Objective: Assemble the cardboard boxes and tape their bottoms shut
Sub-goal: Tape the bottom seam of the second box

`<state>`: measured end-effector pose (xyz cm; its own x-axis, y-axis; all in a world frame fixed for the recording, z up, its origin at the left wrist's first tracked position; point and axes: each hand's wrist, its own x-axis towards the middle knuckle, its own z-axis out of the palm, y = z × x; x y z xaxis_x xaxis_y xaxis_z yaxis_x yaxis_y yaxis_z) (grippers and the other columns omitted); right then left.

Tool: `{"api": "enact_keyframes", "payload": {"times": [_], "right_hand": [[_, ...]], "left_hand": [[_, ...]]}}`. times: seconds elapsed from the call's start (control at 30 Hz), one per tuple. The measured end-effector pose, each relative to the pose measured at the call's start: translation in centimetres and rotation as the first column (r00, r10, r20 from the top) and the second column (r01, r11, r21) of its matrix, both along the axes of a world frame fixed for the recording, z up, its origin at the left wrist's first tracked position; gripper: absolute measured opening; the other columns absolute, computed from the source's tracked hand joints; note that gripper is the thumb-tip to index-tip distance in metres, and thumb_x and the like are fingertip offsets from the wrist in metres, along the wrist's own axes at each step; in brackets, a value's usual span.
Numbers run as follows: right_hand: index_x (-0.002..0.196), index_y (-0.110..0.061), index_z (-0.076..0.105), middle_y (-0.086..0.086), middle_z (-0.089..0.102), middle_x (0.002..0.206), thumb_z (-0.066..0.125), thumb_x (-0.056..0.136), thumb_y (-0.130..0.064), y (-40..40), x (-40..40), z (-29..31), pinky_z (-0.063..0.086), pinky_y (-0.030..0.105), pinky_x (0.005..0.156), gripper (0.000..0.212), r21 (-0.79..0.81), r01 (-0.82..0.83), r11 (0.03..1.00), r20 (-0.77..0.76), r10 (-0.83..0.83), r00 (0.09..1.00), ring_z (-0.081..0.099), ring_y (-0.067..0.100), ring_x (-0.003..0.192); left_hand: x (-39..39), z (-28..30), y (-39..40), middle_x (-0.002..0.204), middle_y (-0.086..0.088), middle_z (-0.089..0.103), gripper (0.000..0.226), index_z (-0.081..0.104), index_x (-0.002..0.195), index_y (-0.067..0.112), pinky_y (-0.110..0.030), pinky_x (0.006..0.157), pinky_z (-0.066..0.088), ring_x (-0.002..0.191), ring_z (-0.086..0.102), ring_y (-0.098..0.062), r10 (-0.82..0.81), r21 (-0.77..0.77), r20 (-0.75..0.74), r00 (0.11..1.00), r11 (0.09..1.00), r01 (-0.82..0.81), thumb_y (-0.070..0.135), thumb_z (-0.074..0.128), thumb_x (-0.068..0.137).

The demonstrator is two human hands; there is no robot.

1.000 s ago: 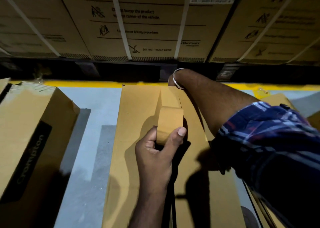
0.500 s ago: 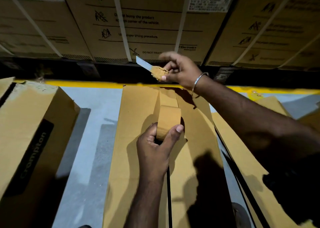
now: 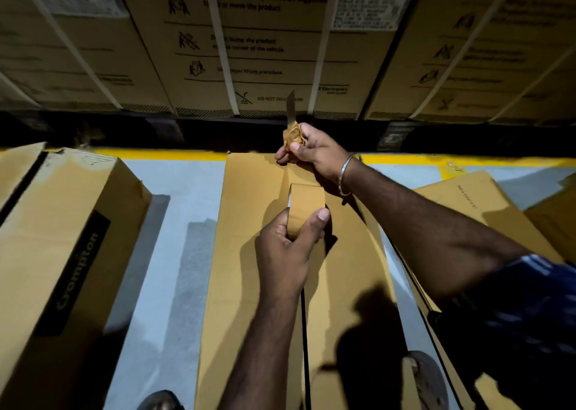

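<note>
Head view: left hand [image 3: 285, 244] grips the tape roll [image 3: 307, 205] on the centre cardboard box [image 3: 249, 253]; right hand [image 3: 314, 151] grips a knife [image 3: 291, 110]. Blade slip risks cutting fingers.

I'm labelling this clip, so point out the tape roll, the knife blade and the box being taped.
tape roll [image 3: 307, 202]: head view, on its outer brown face above the left hand's thumb.
knife blade [image 3: 290, 107]: head view, mid-blade above the right hand.
box being taped [image 3: 249, 222]: head view, bare left flap.
</note>
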<state>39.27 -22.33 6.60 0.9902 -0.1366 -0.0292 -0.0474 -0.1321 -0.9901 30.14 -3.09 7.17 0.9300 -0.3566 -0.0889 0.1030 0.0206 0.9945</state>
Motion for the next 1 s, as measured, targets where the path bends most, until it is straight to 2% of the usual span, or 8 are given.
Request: {"api": "enact_keyframes", "payload": {"times": [0.1,0.17,0.23,0.33,0.6,0.7,0.8,1.0], "right_hand": [[0.117,-0.010,0.054,0.026,0.070,0.111,0.043,0.106,-0.003,0.5,-0.2,0.4,0.053,0.032,0.093,0.017,-0.024,0.021,0.999,-0.040,-0.022,0.999,0.070,0.030,0.103],[0.118,-0.010,0.055,0.024,0.071,0.110,0.043,0.106,-0.003,0.9,-0.4,1.0,0.053,0.028,0.089,0.018,-0.057,0.037,0.998,-0.060,-0.041,0.997,0.070,0.028,0.102],[0.120,-0.009,0.055,0.023,0.071,0.110,0.043,0.106,-0.004,1.3,-0.6,1.6,0.054,0.034,0.093,0.019,-0.076,0.056,0.996,-0.088,-0.063,0.994,0.069,0.026,0.101],[0.122,-0.007,0.054,0.025,0.070,0.112,0.042,0.106,-0.004,2.1,-1.4,2.4,0.052,0.044,0.102,0.021,-0.018,0.099,0.995,-0.114,-0.101,0.988,0.069,0.028,0.103],[0.113,-0.004,0.053,0.027,0.068,0.119,0.047,0.104,-0.012,7.8,-11.8,-0.3,0.049,0.049,0.104,0.014,0.139,-0.074,0.988,-0.012,0.077,0.997,0.066,0.032,0.109],[0.116,-0.002,0.049,0.028,0.066,0.122,0.045,0.107,-0.008,8.1,-12.9,-0.2,0.051,0.046,0.103,0.012,0.202,-0.085,0.976,-0.018,0.091,0.996,0.066,0.034,0.111],[0.121,-0.005,0.047,0.031,0.063,0.128,0.041,0.109,-0.003,7.3,-11.3,1.1,0.054,0.030,0.095,0.014,0.208,-0.004,0.978,-0.085,0.022,0.996,0.066,0.031,0.115],[0.113,-0.010,0.050,0.020,0.070,0.115,0.042,0.108,-0.008,6.9,-9.3,0.1,0.053,0.032,0.092,0.009,0.128,0.062,0.990,-0.085,-0.051,0.995,0.071,0.025,0.107]], "left_hand": [[-1.7,0.7,1.4,0.077,-0.001,0.076,0.035,0.077,0.094,0.014,-0.027,0.070,0.056,0.073,0.072,-0.013,-0.011,0.036,-0.060,0.998,0.999,0.013,0.049,0.073,0.087],[-3.7,1.1,2.8,0.076,-0.007,0.075,0.036,0.077,0.090,0.013,-0.043,0.073,0.063,0.072,0.074,-0.025,-0.018,0.022,-0.151,0.988,1.000,0.022,0.049,0.073,0.093],[-6.5,1.9,3.9,0.076,-0.016,0.073,0.040,0.075,0.087,0.008,-0.059,0.073,0.063,0.068,0.070,-0.029,-0.006,-0.015,-0.282,0.960,1.000,0.002,0.046,0.071,0.097],[-9.6,3.1,5.2,0.078,-0.024,0.069,0.048,0.071,0.088,0.003,-0.063,0.077,0.061,0.068,0.066,-0.028,0.006,-0.010,-0.346,0.938,1.000,-0.010,0.050,0.067,0.097],[-8.2,3.4,5.5,0.070,-0.016,0.073,0.046,0.072,0.081,-0.003,-0.023,0.061,0.054,0.061,0.069,-0.018,-0.012,-0.001,-0.235,0.972,1.000,0.012,0.038,0.062,0.100],[-8.4,3.3,5.3,0.071,-0.018,0.074,0.044,0.073,0.081,-0.002,-0.018,0.059,0.052,0.060,0.070,-0.016,-0.009,0.003,-0.238,0.971,1.000,0.010,0.033,0.061,0.103],[-8.5,2.8,5.3,0.072,-0.014,0.075,0.042,0.074,0.078,0.006,-0.029,0.067,0.057,0.066,0.074,-0.021,-0.021,0.023,-0.225,0.974,0.999,0.027,0.041,0.064,0.101],[-7.8,2.2,5.4,0.080,-0.021,0.075,0.052,0.073,0.089,0.003,-0.058,0.078,0.062,0.074,0.075,-0.038,-0.049,0.027,-0.258,0.965,0.998,0.058,0.054,0.068,0.092]]}}
